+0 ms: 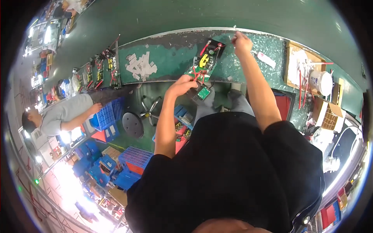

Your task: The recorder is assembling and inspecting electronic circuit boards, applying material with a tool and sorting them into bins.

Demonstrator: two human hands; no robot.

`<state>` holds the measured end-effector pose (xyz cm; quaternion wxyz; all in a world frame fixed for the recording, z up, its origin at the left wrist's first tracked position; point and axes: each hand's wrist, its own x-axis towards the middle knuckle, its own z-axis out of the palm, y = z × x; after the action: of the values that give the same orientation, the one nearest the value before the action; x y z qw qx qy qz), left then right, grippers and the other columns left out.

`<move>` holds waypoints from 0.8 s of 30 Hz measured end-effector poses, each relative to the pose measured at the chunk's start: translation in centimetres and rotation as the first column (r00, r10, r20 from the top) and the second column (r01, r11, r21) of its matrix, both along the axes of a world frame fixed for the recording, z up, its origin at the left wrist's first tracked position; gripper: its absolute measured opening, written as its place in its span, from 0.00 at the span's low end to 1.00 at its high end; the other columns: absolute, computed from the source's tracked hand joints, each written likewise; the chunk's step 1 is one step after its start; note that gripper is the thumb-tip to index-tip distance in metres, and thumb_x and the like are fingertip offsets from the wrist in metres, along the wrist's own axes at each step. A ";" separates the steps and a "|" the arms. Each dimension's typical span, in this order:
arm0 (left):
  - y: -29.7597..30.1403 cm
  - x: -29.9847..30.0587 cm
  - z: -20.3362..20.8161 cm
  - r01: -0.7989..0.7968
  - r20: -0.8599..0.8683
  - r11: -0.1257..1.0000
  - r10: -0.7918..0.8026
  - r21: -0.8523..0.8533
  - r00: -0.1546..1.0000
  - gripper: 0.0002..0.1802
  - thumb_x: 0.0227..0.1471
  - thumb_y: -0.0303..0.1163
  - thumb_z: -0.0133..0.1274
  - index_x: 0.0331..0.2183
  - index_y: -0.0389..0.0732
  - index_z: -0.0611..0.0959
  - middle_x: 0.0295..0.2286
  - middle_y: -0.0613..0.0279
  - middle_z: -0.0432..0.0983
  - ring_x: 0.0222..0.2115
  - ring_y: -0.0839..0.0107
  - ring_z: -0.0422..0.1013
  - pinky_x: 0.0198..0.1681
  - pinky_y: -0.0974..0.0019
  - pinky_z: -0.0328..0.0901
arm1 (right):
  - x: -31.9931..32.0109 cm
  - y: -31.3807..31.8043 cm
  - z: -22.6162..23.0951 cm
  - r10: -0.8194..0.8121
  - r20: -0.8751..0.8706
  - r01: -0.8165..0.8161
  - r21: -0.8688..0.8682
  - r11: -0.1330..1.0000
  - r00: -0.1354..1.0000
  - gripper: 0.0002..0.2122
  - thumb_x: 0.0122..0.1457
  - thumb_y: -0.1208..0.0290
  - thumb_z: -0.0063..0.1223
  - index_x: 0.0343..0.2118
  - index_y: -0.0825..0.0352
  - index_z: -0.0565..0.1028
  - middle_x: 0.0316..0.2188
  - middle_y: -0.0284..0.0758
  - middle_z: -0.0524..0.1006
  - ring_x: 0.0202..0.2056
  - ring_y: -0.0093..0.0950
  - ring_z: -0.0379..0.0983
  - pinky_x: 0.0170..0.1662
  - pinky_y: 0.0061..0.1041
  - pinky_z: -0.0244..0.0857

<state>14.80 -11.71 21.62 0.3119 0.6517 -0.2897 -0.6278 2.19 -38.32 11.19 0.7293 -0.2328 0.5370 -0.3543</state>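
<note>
An electronic assembly [206, 62] with a black base, yellow components and red wires lies on the green workbench [175, 54]. At its near end, red wires [200, 73] run down to a black panel carrying a small green circuit board [203, 92], beyond the bench's near edge. My left hand [182, 85] is closed on this panel's upper edge, right by the wires. My right hand [242, 42] is stretched to the bench's far edge, its fingers pinched together. A tiny whitish thing shows at the fingertips, too small to name.
White paper pieces [142, 66] lie on the bench at left, and a white tube-like item [266, 59] at right. Further right are a cardboard tray [289, 73] and white tub [321, 82]. A co-worker [66, 112], blue crates [104, 116] and a stool [133, 125] are at left.
</note>
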 end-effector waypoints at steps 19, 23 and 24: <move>0.3 5.0 -2.2 -0.011 0.722 0.856 0.443 -0.517 0.531 0.06 0.45 0.27 0.54 0.30 0.40 0.80 0.27 0.60 0.74 0.28 0.64 0.70 0.33 0.64 0.64 | 2.7 17.4 8.4 0.426 -0.460 -0.556 -0.194 0.808 0.779 0.09 0.53 0.75 0.57 0.37 0.71 0.77 0.30 0.30 0.78 0.32 0.15 0.72 0.39 0.15 0.65; 0.6 1.8 -3.6 -0.476 0.058 0.838 0.507 -0.266 0.860 0.12 0.51 0.32 0.54 0.36 0.34 0.80 0.31 0.57 0.77 0.28 0.75 0.73 0.31 0.72 0.66 | 2.0 18.2 6.6 0.412 -0.474 -0.569 -0.254 0.782 0.778 0.09 0.53 0.77 0.56 0.38 0.71 0.77 0.32 0.31 0.78 0.34 0.15 0.71 0.40 0.15 0.64; 0.5 1.7 -3.7 -0.463 -0.005 0.860 0.473 -0.214 0.881 0.11 0.51 0.30 0.54 0.36 0.34 0.81 0.29 0.58 0.77 0.28 0.76 0.73 0.32 0.73 0.66 | 1.9 18.3 6.6 0.419 -0.482 -0.578 -0.247 0.778 0.770 0.09 0.53 0.77 0.56 0.38 0.71 0.77 0.32 0.31 0.78 0.34 0.15 0.71 0.40 0.15 0.64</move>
<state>16.46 -11.25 17.91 0.5146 0.6810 -0.1943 -0.4833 4.05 -20.07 17.77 0.6119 -0.5741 0.5116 -0.1854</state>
